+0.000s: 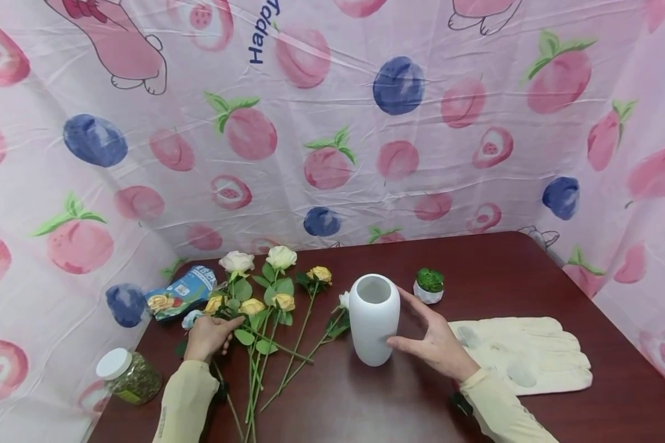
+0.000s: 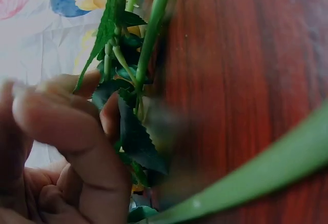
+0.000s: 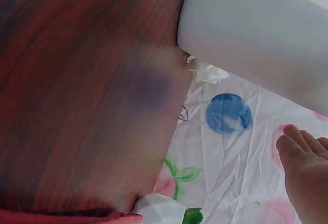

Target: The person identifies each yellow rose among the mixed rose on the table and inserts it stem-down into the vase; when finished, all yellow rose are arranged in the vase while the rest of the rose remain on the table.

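Left hand grips a flower stem among the roses; stems run six to twelve o'clock. Right hand, fingers straight, rests against the upright vase, three o'clock of the roses.

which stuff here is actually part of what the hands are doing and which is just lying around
In use:
- flower stems, gripped by the left hand
- white vase, upright, the right hand open beside it

Lying about:
- cream gloves
- small green potted plant
- snack packet
- white-lidded jar
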Demonstrator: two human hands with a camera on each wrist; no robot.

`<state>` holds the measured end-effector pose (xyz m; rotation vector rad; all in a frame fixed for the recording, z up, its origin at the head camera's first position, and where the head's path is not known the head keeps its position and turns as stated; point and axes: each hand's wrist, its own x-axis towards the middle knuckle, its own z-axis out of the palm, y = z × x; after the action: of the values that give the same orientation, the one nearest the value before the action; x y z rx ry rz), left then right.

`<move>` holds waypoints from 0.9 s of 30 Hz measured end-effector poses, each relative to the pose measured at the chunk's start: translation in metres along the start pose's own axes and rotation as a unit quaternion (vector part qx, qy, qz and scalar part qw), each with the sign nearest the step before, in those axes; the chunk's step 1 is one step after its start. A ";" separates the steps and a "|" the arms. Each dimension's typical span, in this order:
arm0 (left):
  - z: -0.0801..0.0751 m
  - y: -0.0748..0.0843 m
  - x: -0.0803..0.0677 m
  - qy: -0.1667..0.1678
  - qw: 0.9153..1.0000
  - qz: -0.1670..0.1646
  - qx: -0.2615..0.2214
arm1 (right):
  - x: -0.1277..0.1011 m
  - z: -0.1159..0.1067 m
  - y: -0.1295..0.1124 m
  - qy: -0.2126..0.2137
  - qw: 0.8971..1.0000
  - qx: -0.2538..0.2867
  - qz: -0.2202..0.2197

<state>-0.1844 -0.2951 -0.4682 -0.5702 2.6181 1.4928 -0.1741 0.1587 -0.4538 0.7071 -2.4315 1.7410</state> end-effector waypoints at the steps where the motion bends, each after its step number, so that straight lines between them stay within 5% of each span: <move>1: 0.000 0.000 0.002 -0.001 1.000 -0.001 0.011 | 0.001 0.000 0.000 0.001 1.000 -0.001 -0.001; 8: 0.006 0.007 0.014 -0.016 0.998 0.003 0.058 | 0.004 0.003 0.002 0.012 1.000 -0.015 -0.024; 18: 0.011 0.004 0.005 -0.023 0.997 -0.005 0.070 | -0.001 0.011 0.006 0.022 0.995 -0.090 -0.029; 27: 0.011 0.005 0.001 -0.032 0.999 -0.018 -0.004 | -0.001 0.013 0.004 0.018 0.994 -0.096 -0.038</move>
<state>-0.1880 -0.2837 -0.4699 -0.5579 2.5412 1.4848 -0.1719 0.1481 -0.4626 0.7287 -2.4703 1.4552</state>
